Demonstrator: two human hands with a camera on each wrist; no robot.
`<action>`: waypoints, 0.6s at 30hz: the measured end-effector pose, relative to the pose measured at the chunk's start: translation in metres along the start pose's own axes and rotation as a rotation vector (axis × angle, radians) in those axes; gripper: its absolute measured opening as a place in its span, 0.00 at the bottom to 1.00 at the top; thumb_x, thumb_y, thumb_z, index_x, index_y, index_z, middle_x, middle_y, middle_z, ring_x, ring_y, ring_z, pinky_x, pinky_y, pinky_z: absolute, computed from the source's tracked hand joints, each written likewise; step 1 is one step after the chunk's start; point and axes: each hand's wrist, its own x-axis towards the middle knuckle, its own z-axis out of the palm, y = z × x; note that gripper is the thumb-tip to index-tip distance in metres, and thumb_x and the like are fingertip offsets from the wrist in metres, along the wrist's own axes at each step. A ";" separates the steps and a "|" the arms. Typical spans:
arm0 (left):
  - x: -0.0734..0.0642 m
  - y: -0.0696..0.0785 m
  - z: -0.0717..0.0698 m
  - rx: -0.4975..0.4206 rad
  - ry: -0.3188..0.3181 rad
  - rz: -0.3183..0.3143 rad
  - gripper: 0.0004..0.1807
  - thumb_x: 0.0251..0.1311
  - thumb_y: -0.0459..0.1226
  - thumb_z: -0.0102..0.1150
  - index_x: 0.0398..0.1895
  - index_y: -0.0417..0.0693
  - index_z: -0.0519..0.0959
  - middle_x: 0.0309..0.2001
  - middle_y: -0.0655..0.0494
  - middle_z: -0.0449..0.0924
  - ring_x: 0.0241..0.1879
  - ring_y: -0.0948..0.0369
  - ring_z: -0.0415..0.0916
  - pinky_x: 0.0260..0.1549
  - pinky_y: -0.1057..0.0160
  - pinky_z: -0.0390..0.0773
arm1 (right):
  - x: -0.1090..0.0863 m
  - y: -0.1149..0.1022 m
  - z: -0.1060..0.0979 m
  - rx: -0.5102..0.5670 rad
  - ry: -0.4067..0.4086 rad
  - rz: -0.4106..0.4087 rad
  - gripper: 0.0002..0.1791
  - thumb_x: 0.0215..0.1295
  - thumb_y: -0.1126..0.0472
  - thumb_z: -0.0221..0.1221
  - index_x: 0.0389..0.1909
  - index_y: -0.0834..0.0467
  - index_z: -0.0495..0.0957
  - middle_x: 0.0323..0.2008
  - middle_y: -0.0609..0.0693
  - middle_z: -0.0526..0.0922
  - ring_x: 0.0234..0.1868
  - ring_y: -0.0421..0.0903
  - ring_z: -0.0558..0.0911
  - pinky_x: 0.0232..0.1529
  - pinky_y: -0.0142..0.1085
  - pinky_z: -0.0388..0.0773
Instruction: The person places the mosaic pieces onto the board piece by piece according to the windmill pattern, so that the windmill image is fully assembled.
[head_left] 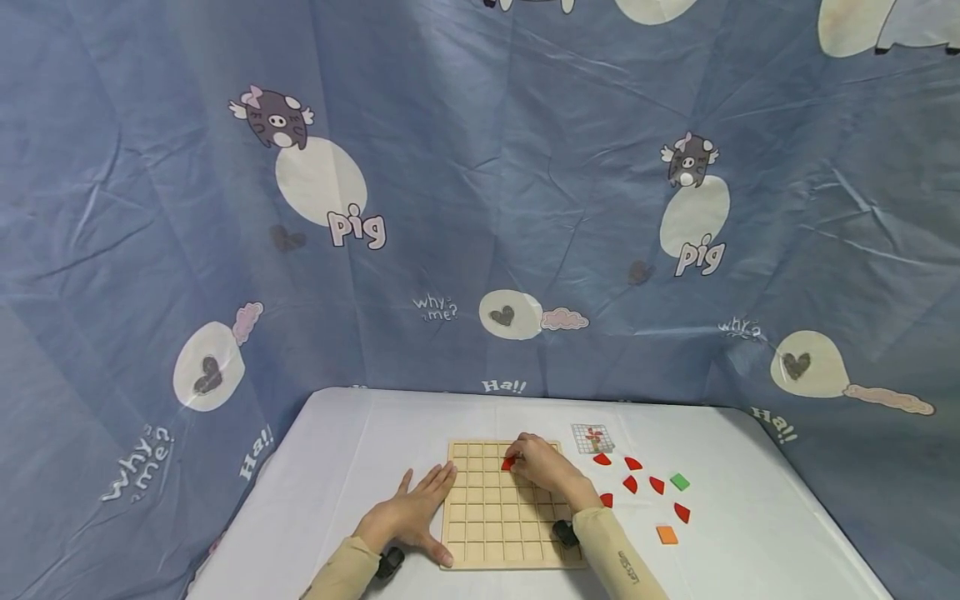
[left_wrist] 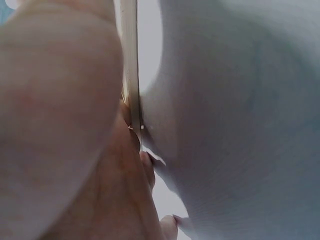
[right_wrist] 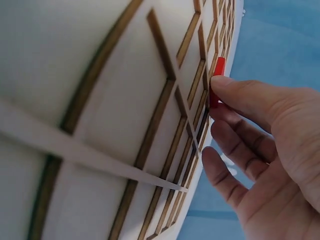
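Fingers (right_wrist: 228, 117) partly hide a probable red wedge (head_left: 507, 464), right hand (head_left: 542, 463) pinching, left hand (head_left: 412, 512) splayed

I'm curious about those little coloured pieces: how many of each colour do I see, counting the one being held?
Red quarter-circle pieces: 7 (1 pinched in the right hand, 6 on the white table)
Green square piece: 1
Orange square piece: 1
Total: 9 visible
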 end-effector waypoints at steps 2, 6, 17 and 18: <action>0.000 0.000 0.000 0.003 0.002 0.005 0.76 0.28 0.68 0.71 0.77 0.41 0.41 0.78 0.45 0.37 0.77 0.47 0.38 0.71 0.33 0.35 | 0.000 0.001 0.001 0.005 0.003 -0.005 0.07 0.61 0.66 0.64 0.39 0.55 0.85 0.36 0.46 0.81 0.37 0.38 0.78 0.39 0.33 0.79; -0.001 0.001 -0.001 0.004 0.007 0.015 0.76 0.28 0.67 0.72 0.77 0.41 0.41 0.78 0.44 0.37 0.77 0.47 0.39 0.70 0.33 0.36 | 0.001 0.003 0.002 0.013 0.014 -0.023 0.06 0.60 0.66 0.64 0.38 0.55 0.85 0.35 0.46 0.81 0.36 0.38 0.78 0.39 0.32 0.80; 0.002 -0.002 0.002 -0.014 0.006 0.011 0.77 0.26 0.68 0.71 0.77 0.41 0.41 0.78 0.45 0.37 0.77 0.47 0.38 0.70 0.33 0.35 | 0.002 0.005 0.003 0.041 0.003 -0.016 0.08 0.61 0.67 0.63 0.39 0.55 0.86 0.38 0.47 0.82 0.40 0.42 0.80 0.42 0.35 0.81; 0.002 -0.003 0.002 -0.016 0.006 0.009 0.77 0.26 0.68 0.71 0.77 0.41 0.41 0.78 0.45 0.37 0.77 0.47 0.38 0.70 0.33 0.35 | 0.002 0.004 0.003 0.040 0.005 -0.019 0.08 0.61 0.67 0.62 0.39 0.55 0.86 0.38 0.47 0.82 0.40 0.42 0.80 0.42 0.35 0.81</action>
